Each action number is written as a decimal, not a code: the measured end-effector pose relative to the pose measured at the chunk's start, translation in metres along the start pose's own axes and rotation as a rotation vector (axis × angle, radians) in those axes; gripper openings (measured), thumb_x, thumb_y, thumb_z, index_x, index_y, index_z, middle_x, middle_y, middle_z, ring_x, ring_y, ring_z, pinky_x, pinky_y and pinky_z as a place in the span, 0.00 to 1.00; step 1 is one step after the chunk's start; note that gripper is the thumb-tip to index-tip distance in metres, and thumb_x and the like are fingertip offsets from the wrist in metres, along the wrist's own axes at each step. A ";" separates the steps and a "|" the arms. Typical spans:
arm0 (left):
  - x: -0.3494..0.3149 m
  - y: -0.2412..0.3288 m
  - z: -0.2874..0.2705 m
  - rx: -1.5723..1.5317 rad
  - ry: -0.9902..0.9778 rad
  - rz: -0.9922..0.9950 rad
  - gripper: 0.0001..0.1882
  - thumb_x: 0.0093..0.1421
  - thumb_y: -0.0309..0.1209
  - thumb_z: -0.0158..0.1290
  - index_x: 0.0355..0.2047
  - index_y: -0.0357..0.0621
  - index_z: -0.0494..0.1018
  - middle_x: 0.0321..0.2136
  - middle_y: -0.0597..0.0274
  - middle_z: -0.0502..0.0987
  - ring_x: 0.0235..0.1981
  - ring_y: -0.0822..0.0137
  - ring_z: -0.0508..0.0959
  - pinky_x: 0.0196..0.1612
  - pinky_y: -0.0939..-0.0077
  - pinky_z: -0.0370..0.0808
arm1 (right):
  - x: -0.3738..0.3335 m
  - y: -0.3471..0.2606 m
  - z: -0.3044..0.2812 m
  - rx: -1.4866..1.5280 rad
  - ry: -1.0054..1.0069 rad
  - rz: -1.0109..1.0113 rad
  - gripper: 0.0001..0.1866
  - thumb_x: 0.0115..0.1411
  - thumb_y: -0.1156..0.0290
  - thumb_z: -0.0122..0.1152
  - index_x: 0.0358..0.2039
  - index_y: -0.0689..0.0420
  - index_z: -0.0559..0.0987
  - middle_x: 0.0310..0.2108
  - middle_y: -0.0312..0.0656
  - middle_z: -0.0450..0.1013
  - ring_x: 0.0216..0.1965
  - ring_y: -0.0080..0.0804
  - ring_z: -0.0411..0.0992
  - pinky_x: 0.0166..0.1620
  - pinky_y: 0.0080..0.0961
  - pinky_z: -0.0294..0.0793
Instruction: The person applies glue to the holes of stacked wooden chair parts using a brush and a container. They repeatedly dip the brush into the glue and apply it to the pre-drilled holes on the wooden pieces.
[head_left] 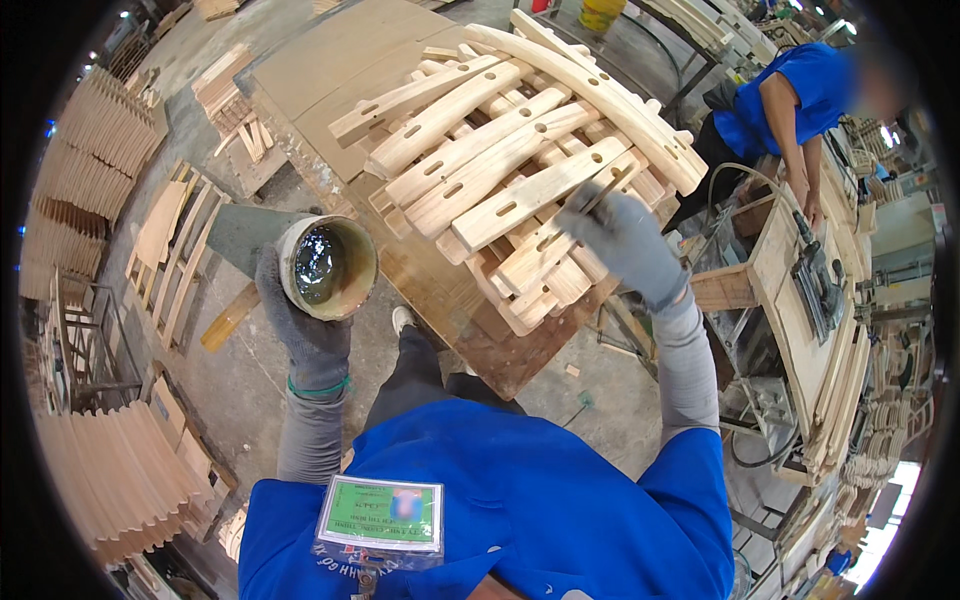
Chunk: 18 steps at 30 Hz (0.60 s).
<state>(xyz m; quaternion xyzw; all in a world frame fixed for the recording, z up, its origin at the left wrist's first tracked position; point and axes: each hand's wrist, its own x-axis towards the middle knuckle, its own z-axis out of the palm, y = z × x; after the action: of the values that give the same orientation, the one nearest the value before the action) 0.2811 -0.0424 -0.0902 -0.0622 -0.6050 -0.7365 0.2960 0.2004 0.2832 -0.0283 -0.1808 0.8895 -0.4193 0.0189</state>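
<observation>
My left hand [300, 335], in a grey glove, is wrapped round a round pot [362, 275] with a pale, smeared rim. Dark, glossy liquid [316, 262] shows inside it. My right hand [635, 250], also gloved, is closed round a thin stick-like tool [622, 178]; its working end is too small to make out. That hand hovers over the near right side of a pile of pale wooden rails [490, 165] with oval slots. A longer curved rail [600, 90] lies across the pile's far right side. The pile rests on a worn worktable [320, 70].
A co-worker in a blue shirt [795, 95] leans over a wooden bench [780, 260] at the right, where a black power tool [820, 280] lies. Stacked curved wooden parts [100, 480] and a slatted pallet [180, 250] stand on the left. A yellow bucket [602, 12] is at the back.
</observation>
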 end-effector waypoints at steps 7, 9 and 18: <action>-0.001 0.002 0.002 0.453 -0.086 0.220 0.33 0.54 0.24 0.57 0.57 0.40 0.53 0.55 0.50 0.63 0.55 0.57 0.68 0.57 0.60 0.68 | 0.001 -0.028 -0.003 -0.235 -0.043 0.040 0.13 0.55 0.62 0.62 0.29 0.59 0.75 0.22 0.46 0.73 0.25 0.41 0.73 0.31 0.29 0.71; 0.001 0.006 0.003 0.578 -0.126 0.275 0.38 0.51 0.23 0.60 0.58 0.40 0.52 0.55 0.50 0.63 0.55 0.57 0.67 0.58 0.61 0.68 | -0.001 -0.030 0.005 -0.258 -0.055 -0.045 0.13 0.54 0.62 0.63 0.28 0.60 0.75 0.21 0.45 0.74 0.22 0.37 0.73 0.28 0.28 0.71; 0.001 0.013 0.023 0.515 -0.132 0.293 0.47 0.43 0.21 0.66 0.60 0.39 0.50 0.53 0.50 0.66 0.54 0.58 0.68 0.58 0.63 0.67 | 0.005 0.025 -0.020 0.630 0.162 0.334 0.10 0.55 0.75 0.60 0.34 0.69 0.75 0.28 0.43 0.75 0.27 0.26 0.75 0.35 0.19 0.79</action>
<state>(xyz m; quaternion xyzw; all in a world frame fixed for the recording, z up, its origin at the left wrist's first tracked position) 0.2811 -0.0225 -0.0725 -0.1193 -0.7743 -0.5029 0.3652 0.1847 0.3109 -0.0335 0.0152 0.7326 -0.6767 0.0715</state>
